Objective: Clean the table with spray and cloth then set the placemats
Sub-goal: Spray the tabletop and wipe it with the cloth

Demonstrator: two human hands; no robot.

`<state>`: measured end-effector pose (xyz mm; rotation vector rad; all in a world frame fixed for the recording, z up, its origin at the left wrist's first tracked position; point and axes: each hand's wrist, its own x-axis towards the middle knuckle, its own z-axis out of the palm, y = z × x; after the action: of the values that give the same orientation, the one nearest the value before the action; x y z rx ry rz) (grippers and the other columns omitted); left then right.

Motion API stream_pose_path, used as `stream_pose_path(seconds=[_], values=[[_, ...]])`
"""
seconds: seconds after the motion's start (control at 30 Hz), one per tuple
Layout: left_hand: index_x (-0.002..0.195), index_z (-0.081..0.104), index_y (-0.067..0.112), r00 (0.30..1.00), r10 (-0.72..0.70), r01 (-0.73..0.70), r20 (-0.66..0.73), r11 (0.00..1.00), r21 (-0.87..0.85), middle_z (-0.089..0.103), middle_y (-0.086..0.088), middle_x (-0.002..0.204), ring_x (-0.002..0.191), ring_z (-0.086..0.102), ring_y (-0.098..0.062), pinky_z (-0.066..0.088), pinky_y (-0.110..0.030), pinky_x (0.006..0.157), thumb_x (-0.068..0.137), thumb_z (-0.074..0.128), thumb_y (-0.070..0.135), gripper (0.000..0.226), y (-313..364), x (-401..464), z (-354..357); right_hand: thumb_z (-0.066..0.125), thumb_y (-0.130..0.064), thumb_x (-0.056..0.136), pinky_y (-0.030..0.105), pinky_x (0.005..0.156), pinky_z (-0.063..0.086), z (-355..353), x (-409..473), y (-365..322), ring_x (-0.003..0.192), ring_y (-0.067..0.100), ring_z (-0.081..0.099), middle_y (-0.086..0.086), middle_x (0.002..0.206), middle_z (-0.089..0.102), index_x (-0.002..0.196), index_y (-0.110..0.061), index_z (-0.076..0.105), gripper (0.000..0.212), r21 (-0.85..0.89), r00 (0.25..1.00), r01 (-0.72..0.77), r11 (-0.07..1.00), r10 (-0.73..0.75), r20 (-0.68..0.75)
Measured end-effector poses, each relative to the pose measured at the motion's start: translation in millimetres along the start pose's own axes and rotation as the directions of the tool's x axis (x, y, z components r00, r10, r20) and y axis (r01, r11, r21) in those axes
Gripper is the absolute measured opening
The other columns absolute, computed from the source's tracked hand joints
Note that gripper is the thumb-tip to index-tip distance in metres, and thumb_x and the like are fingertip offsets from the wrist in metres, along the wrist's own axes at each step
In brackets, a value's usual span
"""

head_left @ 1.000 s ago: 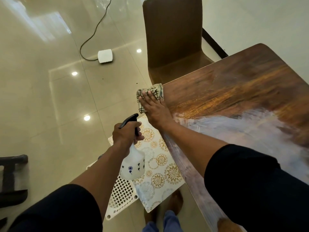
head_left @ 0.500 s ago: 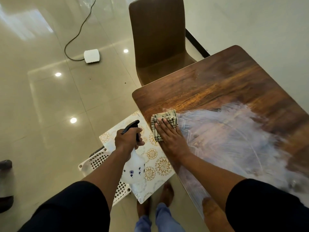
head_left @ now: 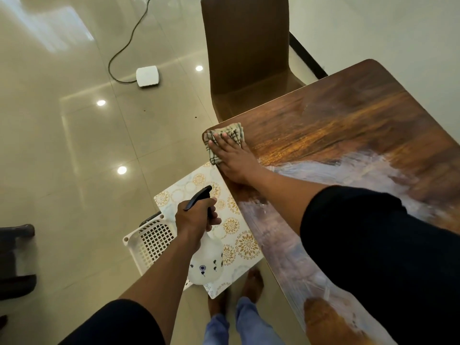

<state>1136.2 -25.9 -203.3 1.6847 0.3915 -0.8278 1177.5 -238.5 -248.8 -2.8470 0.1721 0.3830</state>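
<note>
My right hand (head_left: 232, 158) lies flat with straight fingers on a checked cloth (head_left: 235, 133), pressing it onto the far left corner of the wooden table (head_left: 348, 115). A whitish wet smear (head_left: 353, 175) covers the near part of the tabletop. My left hand (head_left: 196, 217) grips the black trigger head of a white spray bottle (head_left: 205, 265), held off the table's left side. Beneath it a placemat (head_left: 234, 225) with gold flower circles lies on top of a white lattice basket (head_left: 151, 240).
A brown chair (head_left: 246, 53) stands at the table's far end. On the glossy tiled floor lie a white box (head_left: 147, 76) and its cable. Dark furniture (head_left: 15, 260) shows at the left edge. My bare feet (head_left: 252, 282) stand by the table's edge.
My right hand has slid the cloth from the smeared middle-left area out to the table's far left corner. The left hand keeps the bottle beside the table.
</note>
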Motion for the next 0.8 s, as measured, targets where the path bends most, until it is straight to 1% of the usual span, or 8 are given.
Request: stream_pose_path(seconds=[0.13,0.27,0.33,0.4,0.57,0.63,0.7,0.8], values=[[0.087,0.076,0.002,1.0,-0.007,0.007,-0.003,1.0,-0.006,0.068,-0.012,0.067,0.06,0.07,-0.031,0.043,-0.03,0.052,0.092,0.074,0.01,0.01,-6,-4,3,0.028,-0.041,0.109,0.053,0.128,-0.002,4,1,-1,0.157,0.013,-0.018,-0.009,0.171,-0.016,0.165,-0.031,-0.006,0.066,0.036,1.0,-0.013,0.999,0.012,0.013],[0.085,0.075,0.002,1.0,-0.003,0.003,0.018,1.0,0.01,0.066,-0.012,0.064,0.057,0.069,-0.031,0.042,-0.03,0.051,0.092,0.074,0.01,0.011,-6,-9,9,0.033,-0.039,0.109,0.051,0.128,0.003,24,-38,-2,0.158,0.013,-0.012,-0.008,0.172,-0.01,0.165,-0.028,0.0,0.066,0.043,0.999,0.01,0.999,-0.008,-0.04],[0.085,0.076,0.002,0.999,0.003,-0.004,0.043,1.0,0.019,0.066,-0.013,0.065,0.057,0.069,-0.032,0.043,-0.032,0.052,0.092,0.074,0.01,0.011,-6,-11,12,0.041,-0.038,0.108,0.055,0.126,0.013,42,-72,6,0.159,0.017,-0.002,-0.004,0.173,0.0,0.166,-0.025,0.009,0.067,0.03,0.994,0.073,0.997,-0.07,-0.084],[0.084,0.075,0.001,0.997,0.006,-0.008,0.08,1.0,0.03,0.066,-0.014,0.065,0.058,0.069,-0.033,0.044,-0.033,0.052,0.093,0.074,0.01,0.012,-9,-14,16,0.048,-0.037,0.105,0.057,0.122,0.024,63,-116,13,0.159,0.02,0.006,-0.003,0.173,0.009,0.165,-0.024,0.017,0.068,0.023,0.988,0.079,0.997,-0.075,-0.136],[0.085,0.073,-0.003,0.988,-0.022,0.012,0.154,0.998,0.067,0.065,-0.017,0.066,0.057,0.067,-0.033,0.043,-0.032,0.05,0.094,0.074,0.008,0.015,-27,-28,25,0.044,-0.04,0.107,0.051,0.125,0.02,101,-239,1,0.16,0.018,0.004,-0.002,0.173,0.008,0.165,-0.022,0.016,0.068,0.066,0.978,0.02,0.998,-0.006,-0.211],[0.085,0.074,-0.002,0.985,-0.036,0.023,0.167,0.997,0.08,0.065,-0.017,0.067,0.058,0.067,-0.033,0.045,-0.033,0.051,0.095,0.074,0.009,0.015,-37,-32,26,0.052,-0.035,0.103,0.052,0.124,0.024,114,-275,-7,0.16,0.021,0.007,0.0,0.173,0.011,0.165,-0.02,0.019,0.072,0.058,0.973,-0.02,0.998,0.033,-0.23],[0.087,0.075,-0.003,0.984,-0.047,0.033,0.169,0.996,0.086,0.065,-0.018,0.068,0.061,0.067,-0.034,0.045,-0.032,0.049,0.096,0.073,0.01,0.016,-48,-37,26,0.056,-0.03,0.097,0.053,0.122,0.026,122,-290,-16,0.16,0.022,0.008,0.001,0.173,0.012,0.165,-0.019,0.02,0.077,0.066,0.971,-0.076,0.995,0.089,-0.221],[0.086,0.074,-0.005,0.984,-0.068,0.054,0.165,0.994,0.091,0.065,-0.017,0.066,0.061,0.067,-0.034,0.044,-0.031,0.047,0.095,0.073,0.009,0.016,-59,-45,23,0.049,-0.031,0.101,0.052,0.123,0.024,118,-280,-24,0.16,0.021,0.007,0.001,0.173,0.01,0.165,-0.019,0.018,0.072,0.079,0.968,-0.099,0.992,0.114,-0.222]])
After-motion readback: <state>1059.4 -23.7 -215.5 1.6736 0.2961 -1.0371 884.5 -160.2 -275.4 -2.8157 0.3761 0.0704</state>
